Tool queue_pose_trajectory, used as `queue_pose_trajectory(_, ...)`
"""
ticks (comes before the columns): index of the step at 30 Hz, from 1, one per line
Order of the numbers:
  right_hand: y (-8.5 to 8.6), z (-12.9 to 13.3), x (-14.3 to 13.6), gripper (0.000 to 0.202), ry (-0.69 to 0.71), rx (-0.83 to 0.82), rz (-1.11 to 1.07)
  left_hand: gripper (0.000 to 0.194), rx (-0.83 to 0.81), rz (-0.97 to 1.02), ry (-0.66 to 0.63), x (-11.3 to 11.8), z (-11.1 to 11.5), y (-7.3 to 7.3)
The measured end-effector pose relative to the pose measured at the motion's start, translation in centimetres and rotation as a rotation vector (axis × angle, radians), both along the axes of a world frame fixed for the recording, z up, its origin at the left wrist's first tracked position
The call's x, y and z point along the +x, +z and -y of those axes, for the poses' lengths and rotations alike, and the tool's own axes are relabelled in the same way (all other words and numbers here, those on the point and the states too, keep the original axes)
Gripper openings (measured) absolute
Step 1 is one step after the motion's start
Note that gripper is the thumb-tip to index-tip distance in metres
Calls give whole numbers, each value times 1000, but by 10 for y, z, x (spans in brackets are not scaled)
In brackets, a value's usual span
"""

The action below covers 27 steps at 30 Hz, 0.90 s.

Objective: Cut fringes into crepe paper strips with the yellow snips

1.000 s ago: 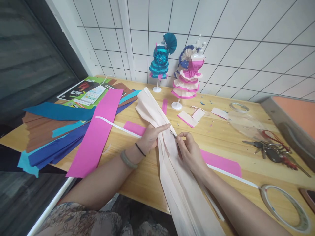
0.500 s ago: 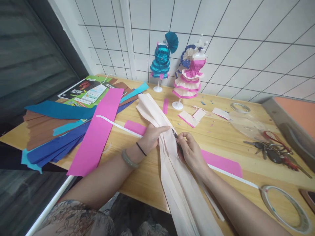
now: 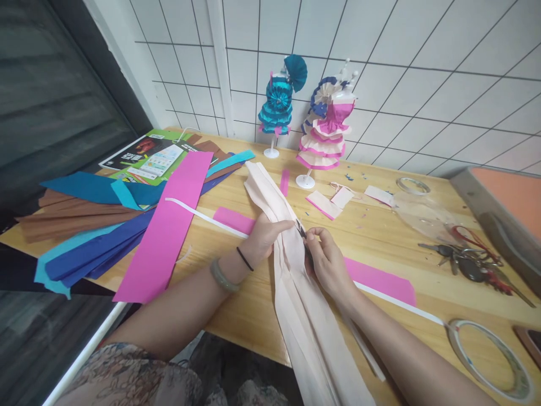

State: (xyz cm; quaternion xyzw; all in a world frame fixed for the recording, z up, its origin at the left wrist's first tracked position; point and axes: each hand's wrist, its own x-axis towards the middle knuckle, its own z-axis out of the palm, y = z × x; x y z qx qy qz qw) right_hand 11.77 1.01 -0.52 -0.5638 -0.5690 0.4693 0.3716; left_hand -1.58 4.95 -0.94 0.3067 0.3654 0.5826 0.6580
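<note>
A long, pale cream folded paper (image 3: 310, 321) runs from mid-table down over the front edge. My left hand (image 3: 267, 234) grips it near its upper part, thumb on top and fingers hidden underneath. In my right hand (image 3: 323, 256) are small dark scissors (image 3: 301, 230), their blades at the paper's right edge, close to my left thumb. Beneath the paper lies a pink strip (image 3: 380, 279) with a white tape strip (image 3: 401, 303) along it. A wide pink paper (image 3: 169, 225) lies left of my left hand.
Blue and brown papers (image 3: 101, 242) fan out at the left. Two dressed stands, teal (image 3: 276, 107) and pink (image 3: 327, 135), are at the back. Keys (image 3: 471, 265), a tape roll (image 3: 490, 361) and a grey-edged box (image 3: 499, 225) are on the right.
The cream paper and my left hand have shifted slightly right. The scissor blades look more spread. At the left, the loose blue and brown papers have moved, with a light-blue end now on top.
</note>
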Motion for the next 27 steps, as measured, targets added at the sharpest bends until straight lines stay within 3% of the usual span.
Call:
queue_pose_trajectory(20, -5, 0, 0, 32, -26, 11, 10, 29, 18, -12, -76, 3, 1, -2)
queue_pose_trajectory(27, -5, 2, -2, 29, -11, -5, -33, 33, -13, -6, -30, 4, 4, 4)
